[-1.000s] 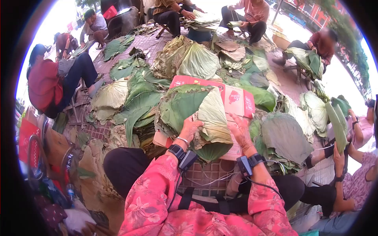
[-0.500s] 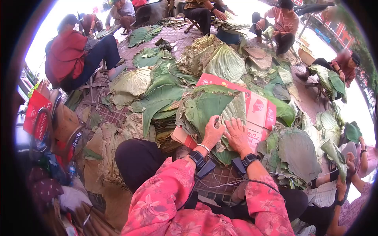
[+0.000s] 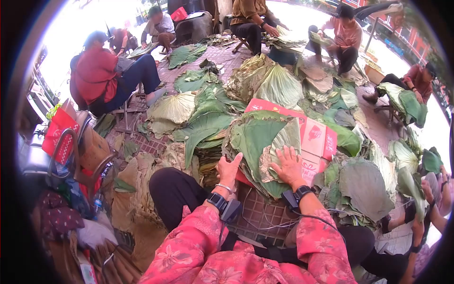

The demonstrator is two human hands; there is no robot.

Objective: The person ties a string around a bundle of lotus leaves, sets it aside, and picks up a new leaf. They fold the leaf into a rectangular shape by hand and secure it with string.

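Observation:
A large dried lotus leaf [image 3: 257, 144], green with a pale folded part [image 3: 287, 135], lies on top of a leaf stack in front of my knees. My right hand [image 3: 289, 168] rests flat on the pale part, its fingers spread. Just off the stack's left edge, my left hand [image 3: 228, 171] is raised with thumb and fingers apart, holding nothing. Under the stack, a red and pink printed cardboard box [image 3: 316, 137] sticks out at the back and right.
Leaf piles surround me: flat grey-green leaves [image 3: 364, 187] at right, brown ones [image 3: 142, 182] at left, a fanned heap [image 3: 279, 87] ahead. A chair with bags [image 3: 78, 146] stands at left. Several seated people, one in red [image 3: 97, 73], handle leaves. Another person's hands [image 3: 418, 227] are at lower right.
My left hand has moved left, away from the leaf and my right hand, and its fingers have opened. My right hand stays flat on the leaf. The whole view has shifted slightly.

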